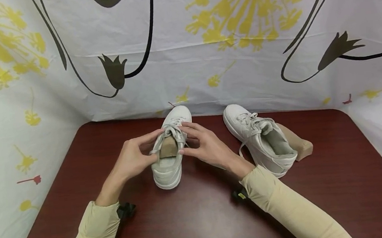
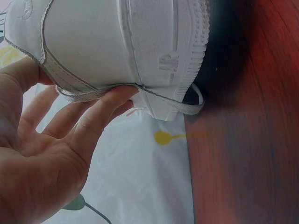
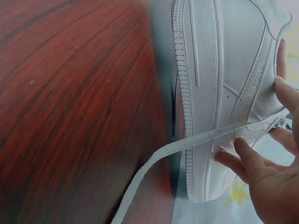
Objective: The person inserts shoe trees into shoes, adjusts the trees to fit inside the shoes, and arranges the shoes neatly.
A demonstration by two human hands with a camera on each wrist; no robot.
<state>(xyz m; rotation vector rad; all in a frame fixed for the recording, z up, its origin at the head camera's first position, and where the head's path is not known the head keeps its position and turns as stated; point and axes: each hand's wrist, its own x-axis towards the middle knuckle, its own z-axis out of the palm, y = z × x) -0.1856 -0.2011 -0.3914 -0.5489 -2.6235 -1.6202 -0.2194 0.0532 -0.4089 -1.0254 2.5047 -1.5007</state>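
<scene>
A white lace-up sneaker point(image 1: 168, 177) stands on the table, toe pointing away from me. A brown shoe insert point(image 1: 168, 147) sits inside its opening, under the tongue area. My left hand point(image 1: 133, 157) holds the sneaker's left side, thumb at the collar and fingers by the laces. From the other side my right hand point(image 1: 209, 144) grips it, thumb on the collar edge and fingertips along the lacing. In the right wrist view a loose white shoelace point(image 3: 163, 151) hangs down past the sole. The left wrist view shows a lace loop point(image 2: 191, 109) near the fingers.
To the right stands the other white sneaker point(image 1: 235, 118), its opening showing no insert. A second brown insert point(image 1: 300, 146) lies against its right side. The dark red wooden table point(image 1: 189, 229) ends at a patterned white cloth point(image 1: 186, 76) behind and at both sides.
</scene>
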